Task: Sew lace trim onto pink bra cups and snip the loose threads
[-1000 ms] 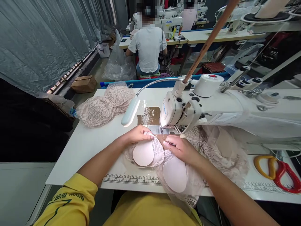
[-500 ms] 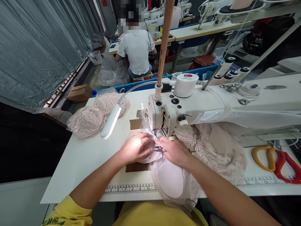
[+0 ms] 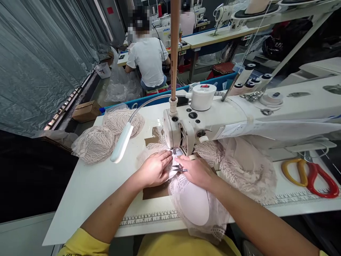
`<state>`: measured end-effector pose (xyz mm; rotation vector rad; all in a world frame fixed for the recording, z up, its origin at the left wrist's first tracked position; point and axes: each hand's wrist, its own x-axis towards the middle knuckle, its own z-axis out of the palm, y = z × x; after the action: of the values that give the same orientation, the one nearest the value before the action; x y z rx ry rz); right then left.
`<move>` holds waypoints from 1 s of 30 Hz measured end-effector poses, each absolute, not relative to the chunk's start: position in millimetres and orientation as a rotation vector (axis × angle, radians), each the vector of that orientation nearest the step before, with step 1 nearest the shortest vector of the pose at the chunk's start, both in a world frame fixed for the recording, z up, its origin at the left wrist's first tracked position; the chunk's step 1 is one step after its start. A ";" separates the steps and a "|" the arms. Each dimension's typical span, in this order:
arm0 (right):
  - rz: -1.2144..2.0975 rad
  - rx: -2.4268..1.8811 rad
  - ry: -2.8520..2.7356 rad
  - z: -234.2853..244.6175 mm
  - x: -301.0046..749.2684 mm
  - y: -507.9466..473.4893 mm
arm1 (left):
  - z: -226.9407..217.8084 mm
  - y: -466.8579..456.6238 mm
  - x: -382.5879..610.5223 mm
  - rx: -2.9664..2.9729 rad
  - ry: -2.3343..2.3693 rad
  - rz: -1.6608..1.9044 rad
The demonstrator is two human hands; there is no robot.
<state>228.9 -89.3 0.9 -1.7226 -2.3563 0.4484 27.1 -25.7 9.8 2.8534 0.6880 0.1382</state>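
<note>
White table (image 3: 87,199): sewing machine (image 3: 226,108), lace garment (image 3: 194,204), lace cups (image 3: 94,144), bunched lace (image 3: 247,170), scissors (image 3: 311,179), ruler (image 3: 151,219).

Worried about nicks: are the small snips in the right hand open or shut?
Open: the snips show two blades with separated tips.

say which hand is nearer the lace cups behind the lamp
Left. The left hand is to the right of the lace cups and nearer the person; the right hand, holding small snips, is farther right.

Sewing workshop | sewing machine (image 3: 231,110) | thread spools (image 3: 245,74) | co-worker (image 3: 149,58) (back turned) | further machines (image 3: 163,32)
</note>
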 end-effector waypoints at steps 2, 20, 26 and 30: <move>0.427 -1.717 -2.357 0.2 228.8 -89.3 | 7.4 -22.4 25.7 2.860 0.657 0.133; 0.335 -1.649 -2.544 4.3 229.0 -93.1 | -3.2 -21.7 19.8 2.857 0.614 0.304; 0.254 -1.613 -2.547 -0.8 230.6 -93.6 | -2.1 -23.0 19.3 2.824 0.542 0.347; 0.255 -1.655 -2.520 -2.8 228.9 -94.1 | -3.8 -20.6 19.3 2.814 0.551 0.370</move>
<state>228.9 -94.1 -2.8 -1.6548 -2.5203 0.2549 19.3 -20.6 -3.8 2.8136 0.5510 0.3697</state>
